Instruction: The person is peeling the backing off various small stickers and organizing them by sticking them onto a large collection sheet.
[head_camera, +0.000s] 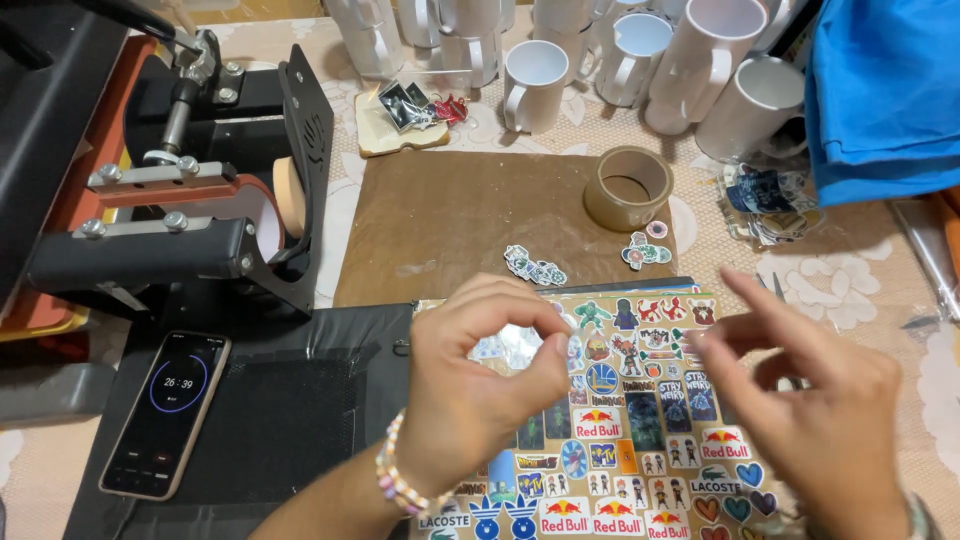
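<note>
The left hand (480, 385) pinched a small glossy cut-out sticker (520, 345) between thumb and forefinger, lifted clear of the colourful printed sticker sheet (640, 430) on the bench for peeling; the right hand (800, 400) hovered spread, empty.

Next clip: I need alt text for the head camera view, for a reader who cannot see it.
Two bare hands, left hand and right hand, hover over a printed sheet of colourful stickers, the left pinching a small sticker. Behind lie a brown tape roll, white ceramic mugs, a black mug press and a phone showing a timer.
</note>
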